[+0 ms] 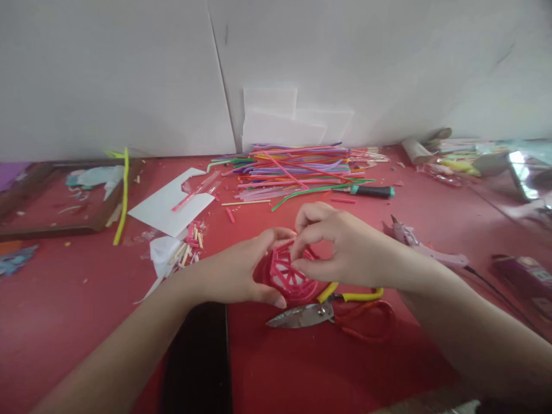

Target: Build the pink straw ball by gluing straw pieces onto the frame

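A red, round, spoked craft piece (288, 275), with a fuzzy look like pipe cleaner, sits low over the table. Around its left side curl the fingers and thumb of my left hand (245, 267), gripping it. My right hand (330, 244) is at its upper right, fingertips pinched together over the spokes; what they pinch, if anything, is hidden. Just below the piece lie scissors (304, 316) with red handles. Yellow-handled pliers (360, 296) lie against them, partly covered by the piece and my right hand.
A pile of coloured pipe cleaners (297, 169) lies at the back beside a dark-handled cutter (373, 191). A glue gun (420, 244) with a cord is at right. White paper (166, 204), small stick offcuts (187, 250), a brown tray (56, 233) and a black flat object (198, 362) occupy the left.
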Demonstrator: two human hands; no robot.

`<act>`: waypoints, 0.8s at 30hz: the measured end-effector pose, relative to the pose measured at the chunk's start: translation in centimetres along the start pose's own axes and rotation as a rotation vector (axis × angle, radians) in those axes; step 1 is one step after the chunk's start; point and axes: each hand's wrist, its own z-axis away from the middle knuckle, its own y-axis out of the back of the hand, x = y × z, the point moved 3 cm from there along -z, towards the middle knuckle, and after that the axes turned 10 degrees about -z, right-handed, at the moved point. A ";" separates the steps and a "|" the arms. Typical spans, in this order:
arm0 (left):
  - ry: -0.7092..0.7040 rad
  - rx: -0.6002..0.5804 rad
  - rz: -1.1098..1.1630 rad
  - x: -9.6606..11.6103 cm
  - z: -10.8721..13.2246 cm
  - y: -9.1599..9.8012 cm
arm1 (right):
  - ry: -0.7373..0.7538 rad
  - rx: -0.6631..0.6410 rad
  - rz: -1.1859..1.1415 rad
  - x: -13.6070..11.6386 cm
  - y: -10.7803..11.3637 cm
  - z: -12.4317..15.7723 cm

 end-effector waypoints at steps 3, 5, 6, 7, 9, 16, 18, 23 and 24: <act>-0.010 -0.003 0.021 -0.2 -0.1 0.0 | -0.005 0.009 -0.011 0.0 -0.2 -0.2; -0.016 0.004 0.019 -0.3 -0.1 0.0 | -0.005 0.015 -0.008 0.0 -0.3 -0.2; -0.017 0.004 0.016 -0.3 -0.1 0.0 | -0.006 0.017 -0.006 0.0 -0.3 -0.2; -0.016 0.003 0.010 -0.3 0.0 -0.1 | -0.007 0.017 -0.006 0.0 -0.4 -0.2; -0.017 0.003 0.001 -0.3 -0.1 -0.2 | -0.010 0.017 -0.010 0.1 -0.4 -0.3; -0.020 0.026 -0.099 -0.7 0.4 0.2 | 0.018 0.037 0.009 0.1 -0.4 -0.2; 0.015 0.079 -0.202 -1.2 1.4 1.2 | 0.024 0.046 -0.004 -0.2 0.2 -0.1; 0.193 0.423 -0.428 -2.1 5.7 2.3 | 0.035 0.237 -0.051 -0.8 2.6 0.9; 0.248 0.481 -0.490 -2.2 6.5 1.7 | 0.016 0.282 -0.071 -0.7 2.9 1.3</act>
